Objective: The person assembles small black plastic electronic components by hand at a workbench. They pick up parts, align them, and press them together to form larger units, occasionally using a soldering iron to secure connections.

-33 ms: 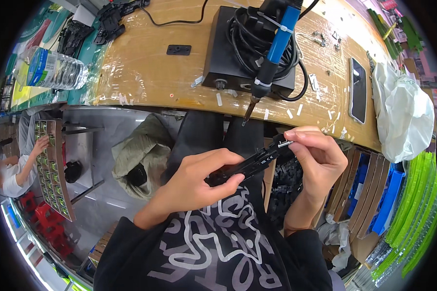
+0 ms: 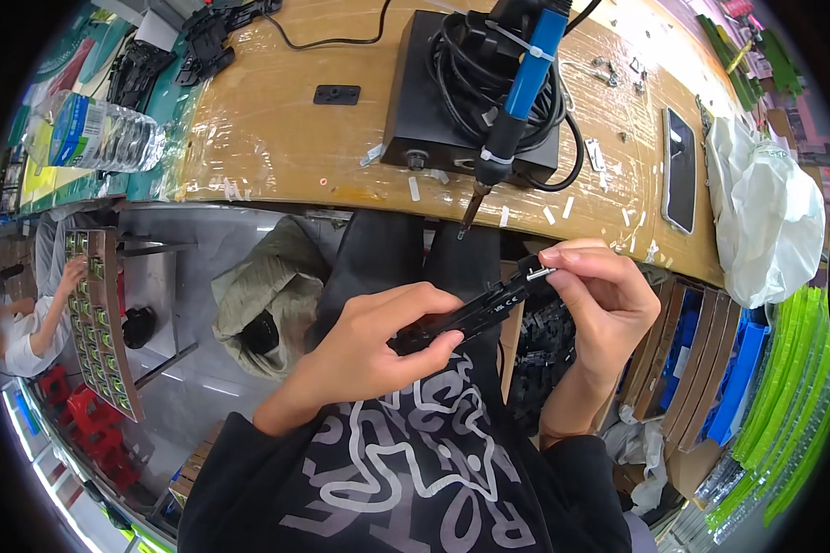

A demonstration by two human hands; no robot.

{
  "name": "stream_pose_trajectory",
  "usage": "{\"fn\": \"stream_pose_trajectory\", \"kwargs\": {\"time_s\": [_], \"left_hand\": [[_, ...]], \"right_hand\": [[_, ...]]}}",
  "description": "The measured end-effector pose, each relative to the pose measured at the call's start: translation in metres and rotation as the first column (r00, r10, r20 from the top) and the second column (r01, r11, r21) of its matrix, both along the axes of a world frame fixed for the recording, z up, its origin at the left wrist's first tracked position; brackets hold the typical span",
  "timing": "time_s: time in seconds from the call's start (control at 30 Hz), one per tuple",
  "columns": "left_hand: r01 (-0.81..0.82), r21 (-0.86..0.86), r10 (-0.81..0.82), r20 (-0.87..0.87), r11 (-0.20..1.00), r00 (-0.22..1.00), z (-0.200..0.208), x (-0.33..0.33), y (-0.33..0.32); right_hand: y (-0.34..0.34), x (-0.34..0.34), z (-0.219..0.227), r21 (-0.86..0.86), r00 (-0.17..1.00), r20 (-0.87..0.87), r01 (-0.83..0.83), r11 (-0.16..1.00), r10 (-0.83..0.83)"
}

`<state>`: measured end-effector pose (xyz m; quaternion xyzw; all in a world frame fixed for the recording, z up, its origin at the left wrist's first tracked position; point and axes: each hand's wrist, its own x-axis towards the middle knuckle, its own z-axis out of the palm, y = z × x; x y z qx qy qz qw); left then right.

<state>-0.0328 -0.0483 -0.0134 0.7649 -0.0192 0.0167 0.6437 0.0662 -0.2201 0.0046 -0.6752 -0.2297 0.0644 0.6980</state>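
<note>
Black plastic part (image 2: 475,313) gripped by left hand (image 2: 369,355), right hand (image 2: 599,295) pinching its end

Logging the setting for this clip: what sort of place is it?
Probably a small electronics assembly workshop: a blue-handled soldering iron lies on a black box, loose screws dot the taped workbench, and green trays are stacked.

The black plastic part (image 2: 470,316) looks matt with a shiny metal tip, below a glossy tape-wrapped wooden bench (image 2: 267,138).
</note>
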Motion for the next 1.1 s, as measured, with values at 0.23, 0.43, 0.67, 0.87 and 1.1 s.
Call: {"fn": "stream_pose_trajectory", "kwargs": {"time_s": [0.23,0.43,0.67,0.87,1.1], "left_hand": [[0.008,0.105,-0.015,0.062,0.994,0.998,0.0,0.006,0.003],[-0.004,0.196,-0.023,0.135,0.981,0.991,-0.003,0.008,0.004],[-0.009,0.243,-0.04,0.196,0.97,0.98,-0.005,0.008,0.003],[0.013,0.309,-0.078,0.201,0.951,0.977,-0.006,0.007,0.003],[0.092,0.262,-0.139,0.165,0.961,0.977,-0.002,0.006,0.009]], "right_hand": [[-0.001,-0.001,0.0,-0.072,0.996,-0.076,0.032,0.997,-0.038],[0.003,-0.003,-0.002,-0.152,0.996,-0.03,0.083,0.985,-0.088],[0.004,-0.007,-0.005,-0.095,0.988,-0.096,0.113,0.989,-0.122],[0.001,-0.006,-0.01,-0.091,0.995,-0.074,0.053,0.995,-0.059],[-0.007,-0.006,0.0,-0.374,0.99,0.114,-0.038,0.927,0.087]]}}
